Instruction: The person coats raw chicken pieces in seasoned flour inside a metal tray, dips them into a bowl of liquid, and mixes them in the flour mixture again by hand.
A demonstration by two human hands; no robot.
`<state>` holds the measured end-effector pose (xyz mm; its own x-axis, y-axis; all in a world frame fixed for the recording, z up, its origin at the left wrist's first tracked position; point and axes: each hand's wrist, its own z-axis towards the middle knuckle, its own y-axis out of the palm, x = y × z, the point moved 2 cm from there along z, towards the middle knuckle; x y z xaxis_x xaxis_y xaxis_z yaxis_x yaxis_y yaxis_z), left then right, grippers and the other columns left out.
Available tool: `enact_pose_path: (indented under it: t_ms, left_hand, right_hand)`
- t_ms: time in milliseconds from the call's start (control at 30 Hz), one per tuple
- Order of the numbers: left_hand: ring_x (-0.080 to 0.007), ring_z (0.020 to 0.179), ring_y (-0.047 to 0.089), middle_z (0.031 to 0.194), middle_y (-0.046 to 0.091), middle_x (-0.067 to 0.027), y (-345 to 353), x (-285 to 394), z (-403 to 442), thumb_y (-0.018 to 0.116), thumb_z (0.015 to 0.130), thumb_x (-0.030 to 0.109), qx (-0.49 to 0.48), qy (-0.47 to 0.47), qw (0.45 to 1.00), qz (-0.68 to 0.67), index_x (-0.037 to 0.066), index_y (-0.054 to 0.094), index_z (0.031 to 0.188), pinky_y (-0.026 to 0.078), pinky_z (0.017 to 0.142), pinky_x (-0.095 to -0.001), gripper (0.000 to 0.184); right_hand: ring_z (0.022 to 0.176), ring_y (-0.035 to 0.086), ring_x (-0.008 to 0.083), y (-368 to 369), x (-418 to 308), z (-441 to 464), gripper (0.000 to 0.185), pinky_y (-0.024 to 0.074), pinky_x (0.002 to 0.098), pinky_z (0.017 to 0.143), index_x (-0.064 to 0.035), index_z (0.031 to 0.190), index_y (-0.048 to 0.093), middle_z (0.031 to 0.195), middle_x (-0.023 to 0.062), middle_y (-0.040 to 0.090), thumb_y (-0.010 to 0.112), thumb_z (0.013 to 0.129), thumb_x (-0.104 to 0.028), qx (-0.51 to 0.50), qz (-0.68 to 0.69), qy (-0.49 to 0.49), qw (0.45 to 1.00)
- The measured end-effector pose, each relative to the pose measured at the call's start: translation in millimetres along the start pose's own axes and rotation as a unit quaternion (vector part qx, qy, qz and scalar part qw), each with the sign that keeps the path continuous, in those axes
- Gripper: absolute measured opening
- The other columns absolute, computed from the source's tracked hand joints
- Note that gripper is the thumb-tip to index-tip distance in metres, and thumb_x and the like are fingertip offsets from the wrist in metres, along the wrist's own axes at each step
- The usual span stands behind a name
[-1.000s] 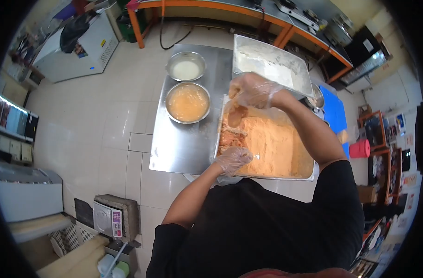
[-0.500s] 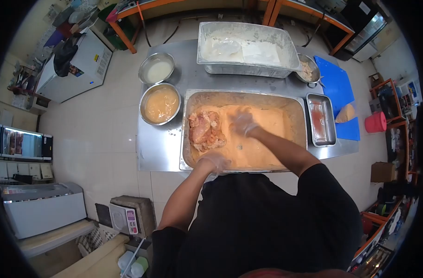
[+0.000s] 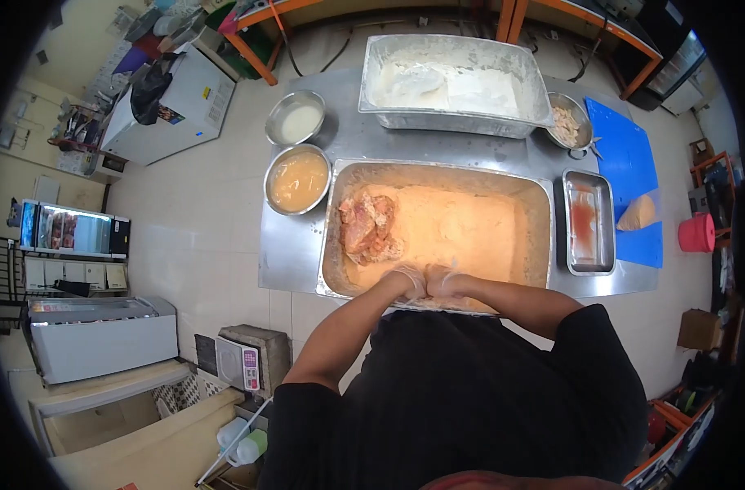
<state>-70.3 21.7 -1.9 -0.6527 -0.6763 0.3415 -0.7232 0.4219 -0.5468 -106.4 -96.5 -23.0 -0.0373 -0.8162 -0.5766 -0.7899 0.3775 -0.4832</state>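
A large metal pan [image 3: 544, 212] holds orange-tinted flour [image 3: 470, 220], with a heap of raw, partly coated meat [image 3: 366, 233] that looks like chicken at its left end. My left hand [image 3: 408, 280], in a clear plastic glove, is low at the pan's front side, just right of the meat heap. Close beside it, almost touching, is my right hand [image 3: 443, 282], gloved the same way. Both hands point down, and their fingers are hidden beneath them. Whether anything is held between them does not show.
Left of the pan stand a bowl of yellowish batter [image 3: 299, 181] and a bowl of whitish liquid [image 3: 297, 122]. Behind is a deep pan of white flour [image 3: 462, 86]. At right are a shallow tray [image 3: 586, 224], a small bowl [image 3: 570, 122] and a blue board [image 3: 625, 155] with a bag [image 3: 636, 214].
My right hand has come from the middle of the flour toward me and now sits beside my left. My left hand has shifted slightly right. The view has swung a little.
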Motion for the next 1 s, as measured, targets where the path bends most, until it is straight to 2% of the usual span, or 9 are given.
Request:
enact_pose_path:
  t_ms: [133,167,333,500,667,733,833,933,1000]
  left_hand:
    - [-0.0371,0.099,0.064,0.105,0.066,-0.0254,-19.0,-16.2,-23.6,0.061,0.08,0.035,0.059,-0.015,0.997,-0.05,-0.001,0.068,0.102,0.05,0.084,-0.0446,0.043]
    - [-0.0373,0.098,0.065,0.102,0.066,-0.0261,-27.4,-21.2,-46.7,0.062,0.08,0.031,0.106,-0.03,0.991,-0.082,-0.003,0.067,0.098,0.051,0.082,-0.0446,0.039]
    - [-0.0419,0.095,0.063,0.1,0.063,-0.0283,-68.2,-36.7,-158.1,0.06,0.082,0.022,0.366,-0.082,0.906,-0.198,-0.004,0.06,0.101,0.05,0.08,-0.047,0.032]
    - [-0.0404,0.095,0.062,0.102,0.064,-0.0263,-79.5,-31.5,-182.7,0.054,0.085,0.028,0.321,-0.15,0.92,-0.169,-0.002,0.063,0.101,0.049,0.084,-0.0467,0.035]
    - [-0.0367,0.107,0.06,0.115,0.064,-0.02,-16.2,-53.9,-78.0,0.043,0.09,0.044,-0.028,0.116,0.992,0.044,0.002,0.065,0.109,0.045,0.093,-0.0446,0.052]
    - [-0.0343,0.105,0.063,0.111,0.067,-0.0176,-2.6,-54.3,-50.9,0.045,0.088,0.042,-0.009,0.033,0.999,0.006,0.006,0.069,0.108,0.048,0.088,-0.0435,0.048]
    - [-0.0317,0.111,0.061,0.119,0.064,-0.0174,-22.3,-23.1,-57.1,0.045,0.089,0.042,0.008,-0.038,0.999,0.004,0.005,0.068,0.112,0.047,0.092,-0.0408,0.05]
    - [-0.032,0.111,0.061,0.122,0.062,-0.0202,-20.5,-6.2,-32.8,0.049,0.088,0.039,-0.029,0.009,0.999,0.045,0.003,0.066,0.115,0.048,0.092,-0.0403,0.048]
    - [-0.0336,0.108,0.063,0.118,0.063,-0.0222,-21.8,-15.1,-13.9,0.054,0.086,0.036,-0.024,0.041,0.998,0.048,0.002,0.066,0.114,0.049,0.088,-0.0409,0.045]
  right_hand:
    - [0.065,0.051,0.019,-16.2,6.3,18.3,0.032,0.0394,0.0361,0.049,-0.0024,0.105,0.066,0.086,0.0074,0.06,0.061,0.08,-0.022,-0.048,0.391,0.163,0.905]
    - [0.046,0.036,0.0131,-12.4,8.1,26.1,0.01,0.0276,0.034,0.04,-0.0133,0.08,0.064,0.058,-0.0024,0.039,0.059,0.083,-0.022,-0.039,0.478,0.104,0.871]
    - [0.058,0.047,0.0151,-82.4,-78.1,-14.3,0.012,0.0384,0.035,0.047,-0.0142,0.094,0.065,0.072,0.0014,0.051,0.059,0.087,-0.022,0.102,0.597,0.017,0.796]
    - [0.097,0.059,0.0358,-107.4,-6.6,24.0,0.031,0.0511,0.045,0.079,-0.0065,0.108,0.066,0.11,0.0168,0.06,0.058,0.085,-0.027,0.445,-0.105,-0.169,0.873]
    - [0.092,0.06,0.0407,-55.3,15.8,18.2,0.036,0.0483,0.045,0.087,-0.0013,0.107,0.065,0.098,0.0205,0.063,0.055,0.082,-0.025,0.308,-0.257,0.02,0.916]
    - [0.106,0.061,0.0369,-30.0,7.8,2.4,0.033,0.0482,0.0448,0.09,0.0017,0.106,0.063,0.109,0.0243,0.064,0.051,0.085,-0.02,0.127,-0.168,-0.041,0.977]
    - [0.1,0.063,0.037,-11.8,30.1,-38.8,0.034,0.0482,0.0439,0.089,0.002,0.105,0.065,0.1,0.0228,0.067,0.054,0.083,-0.022,0.255,-0.012,0.053,0.966]
    - [0.095,0.065,0.0384,-11.0,-6.6,-32.7,0.031,0.0497,0.0441,0.085,0.0011,0.099,0.068,0.097,0.0232,0.068,0.052,0.086,-0.022,-0.088,-0.261,-0.072,0.959]
    - [0.082,0.066,0.0336,2.9,-6.5,7.2,0.028,0.0513,0.0431,0.075,0.0,0.096,0.069,0.087,0.0181,0.067,0.055,0.086,-0.022,0.036,-0.064,-0.023,0.997]
